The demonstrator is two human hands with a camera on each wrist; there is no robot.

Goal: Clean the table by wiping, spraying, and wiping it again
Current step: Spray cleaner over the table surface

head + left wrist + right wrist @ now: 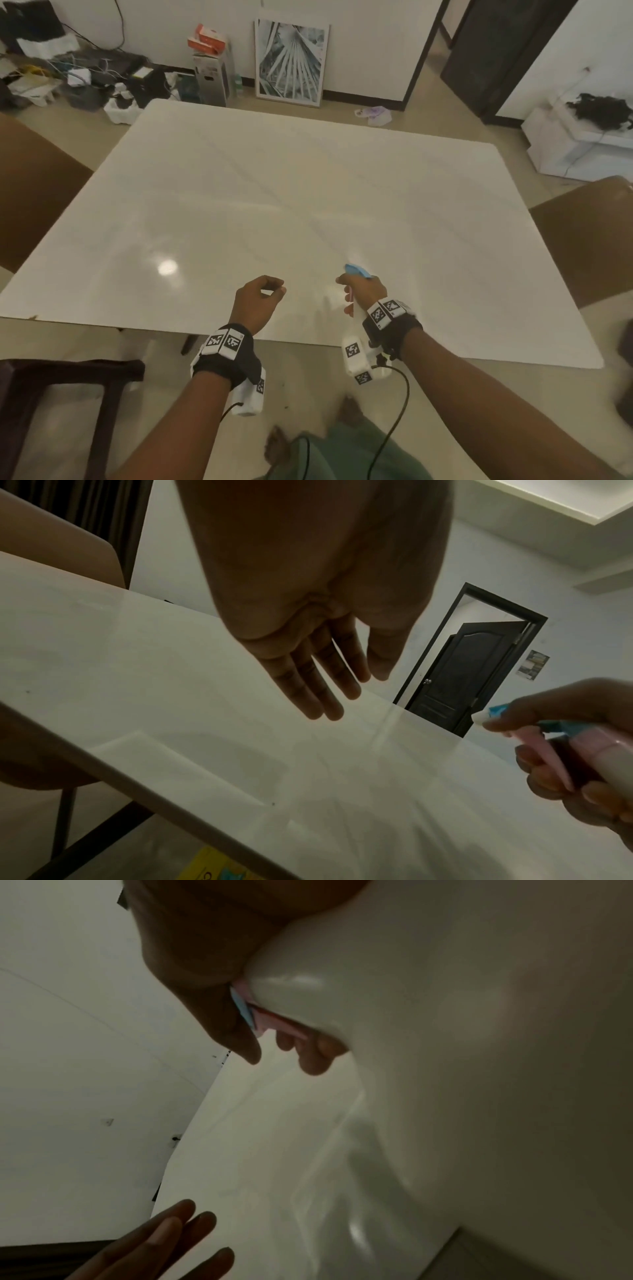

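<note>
A large glossy white table [308, 192] fills the head view. My right hand [349, 294] grips a spray bottle [358, 270] with a blue nozzle, pink trigger and white body, held above the table's near right part. The nozzle points away over the table, and fingers curl around the trigger [534, 748]. The bottle's white body [445, 1015] fills the right wrist view. My left hand [274, 291] hovers over the near edge, left of the bottle, with relaxed fingers [325, 669] and nothing in it. No cloth is in view.
Brown chairs stand at the table's left [30, 192] and right [589, 240], and a dark wooden chair [51, 394] at my near left. Cluttered boxes and cables [85, 78], a framed picture [291, 61] and a white box [579, 147] lie on the floor beyond.
</note>
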